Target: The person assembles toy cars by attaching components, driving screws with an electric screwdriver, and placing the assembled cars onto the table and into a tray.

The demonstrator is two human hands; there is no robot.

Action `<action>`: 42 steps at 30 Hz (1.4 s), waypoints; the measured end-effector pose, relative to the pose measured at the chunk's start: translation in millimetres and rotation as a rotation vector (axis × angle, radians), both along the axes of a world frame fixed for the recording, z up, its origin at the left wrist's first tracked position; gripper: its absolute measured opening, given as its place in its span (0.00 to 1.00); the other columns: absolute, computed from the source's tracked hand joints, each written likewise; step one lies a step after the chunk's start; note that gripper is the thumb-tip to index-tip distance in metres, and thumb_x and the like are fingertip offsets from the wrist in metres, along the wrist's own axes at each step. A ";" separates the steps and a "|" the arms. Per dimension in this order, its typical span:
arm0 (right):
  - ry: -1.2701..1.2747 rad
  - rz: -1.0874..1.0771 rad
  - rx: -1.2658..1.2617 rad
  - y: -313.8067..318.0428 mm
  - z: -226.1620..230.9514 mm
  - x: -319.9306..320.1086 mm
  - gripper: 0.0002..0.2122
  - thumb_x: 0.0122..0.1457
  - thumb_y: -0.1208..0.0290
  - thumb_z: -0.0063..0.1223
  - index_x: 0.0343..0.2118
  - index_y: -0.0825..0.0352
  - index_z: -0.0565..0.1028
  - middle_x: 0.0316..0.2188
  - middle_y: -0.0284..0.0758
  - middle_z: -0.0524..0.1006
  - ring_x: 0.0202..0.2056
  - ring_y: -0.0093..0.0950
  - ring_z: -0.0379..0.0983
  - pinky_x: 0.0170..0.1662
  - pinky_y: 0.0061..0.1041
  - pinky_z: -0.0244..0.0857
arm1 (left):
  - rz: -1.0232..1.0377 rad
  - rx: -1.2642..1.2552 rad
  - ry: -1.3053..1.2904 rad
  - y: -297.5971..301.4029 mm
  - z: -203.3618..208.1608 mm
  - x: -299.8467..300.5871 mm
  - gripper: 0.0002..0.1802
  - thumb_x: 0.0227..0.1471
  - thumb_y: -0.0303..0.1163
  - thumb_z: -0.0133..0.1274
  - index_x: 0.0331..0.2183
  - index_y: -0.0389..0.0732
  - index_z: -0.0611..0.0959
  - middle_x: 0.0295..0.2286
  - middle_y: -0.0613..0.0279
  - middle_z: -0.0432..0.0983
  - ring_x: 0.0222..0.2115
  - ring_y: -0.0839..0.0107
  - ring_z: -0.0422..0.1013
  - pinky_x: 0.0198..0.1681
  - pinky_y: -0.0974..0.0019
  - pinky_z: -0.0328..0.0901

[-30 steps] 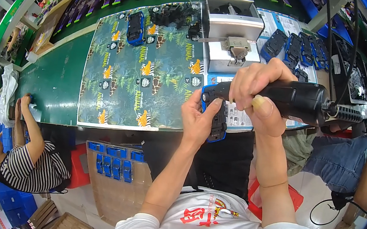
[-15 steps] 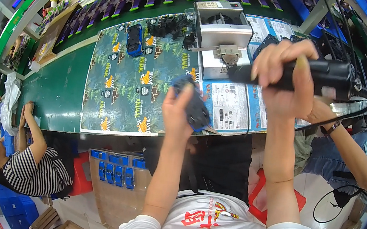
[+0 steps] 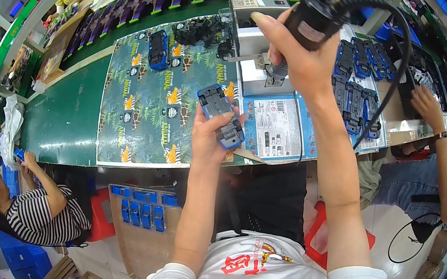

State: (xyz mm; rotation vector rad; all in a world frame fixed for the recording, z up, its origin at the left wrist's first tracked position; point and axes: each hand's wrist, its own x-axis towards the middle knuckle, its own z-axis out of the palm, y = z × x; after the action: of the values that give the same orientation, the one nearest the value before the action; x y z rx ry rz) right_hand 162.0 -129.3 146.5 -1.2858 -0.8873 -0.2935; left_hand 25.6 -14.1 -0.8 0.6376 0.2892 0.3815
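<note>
Two bare hands work well apart from each other near the middle of the frame, each closed on something different. Just below centre, the left hand (image 3: 208, 138) grips a blue toy car (image 3: 217, 103) with its dark underside turned up, the thumb laid across it. The car is tilted, its upper end leaning toward the left of the frame, above the near edge of a green printed sheet (image 3: 147, 121).

Up and to the right, the right hand (image 3: 304, 62) is wrapped around a black power screwdriver (image 3: 313, 20) — its cable (image 3: 406, 45) loops over toward the right. The tool's nose points down at the front of a silver machine (image 3: 251, 44) at upper centre; whether it touches cannot be told.

A second blue car (image 3: 158, 50) lies on the printed sheet at upper left of centre, beside a heap of black parts (image 3: 201, 30). More cars (image 3: 355, 103) stand grouped at upper right, and a blue-and-white sheet (image 3: 278, 125) lies below the machine. Lower left, a brown tray (image 3: 128, 242) bears small blue pieces (image 3: 140, 214); farther left sits a co-worker in a striped shirt (image 3: 44, 215).
</note>
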 end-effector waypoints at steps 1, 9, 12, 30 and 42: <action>0.065 0.024 -0.027 1.7 2.4 2.7 0.13 0.51 0.69 0.68 0.18 0.68 0.76 0.11 0.23 0.70 0.14 0.11 0.65 0.19 0.15 0.56 | 0.006 -0.003 -0.011 -0.3 -0.4 0.4 0.28 0.44 0.12 0.52 0.49 0.40 0.71 0.41 0.52 0.75 0.38 0.60 0.76 0.37 0.55 0.76; 0.460 0.379 0.156 -39.4 -8.9 -49.9 0.09 0.61 0.66 0.46 0.28 0.66 0.66 0.14 0.30 0.63 0.13 0.22 0.59 0.21 0.25 0.60 | 0.011 0.037 -0.002 1.0 1.2 1.2 0.28 0.43 0.13 0.55 0.48 0.41 0.71 0.40 0.55 0.75 0.38 0.63 0.75 0.37 0.57 0.75; 0.403 0.492 0.224 -42.2 -17.5 -68.4 0.09 0.60 0.66 0.47 0.30 0.67 0.67 0.15 0.31 0.64 0.14 0.21 0.60 0.22 0.25 0.63 | -0.010 0.028 -0.003 -0.7 2.0 4.5 0.27 0.43 0.14 0.56 0.47 0.40 0.71 0.40 0.55 0.76 0.38 0.64 0.76 0.37 0.57 0.75; 0.326 0.599 0.016 -15.4 -44.4 -81.9 0.14 0.43 0.76 0.66 0.24 0.68 0.67 0.17 0.35 0.70 0.16 0.23 0.66 0.21 0.22 0.63 | -0.062 -0.017 0.045 6.4 3.1 2.6 0.29 0.42 0.14 0.55 0.48 0.39 0.70 0.39 0.56 0.75 0.37 0.64 0.76 0.39 0.59 0.74; 0.330 0.567 -0.013 -18.0 -46.2 -78.5 0.13 0.43 0.75 0.65 0.23 0.68 0.67 0.16 0.35 0.70 0.16 0.24 0.66 0.22 0.22 0.64 | -0.078 -0.011 0.059 8.3 2.7 2.7 0.25 0.44 0.15 0.55 0.47 0.38 0.72 0.38 0.57 0.76 0.37 0.65 0.76 0.42 0.59 0.73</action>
State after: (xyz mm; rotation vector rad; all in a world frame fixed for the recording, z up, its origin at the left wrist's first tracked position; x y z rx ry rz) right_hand 83.5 -147.3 100.3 -1.0044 -0.9253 0.3626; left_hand 28.3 -5.7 1.9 0.6480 0.3210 0.2863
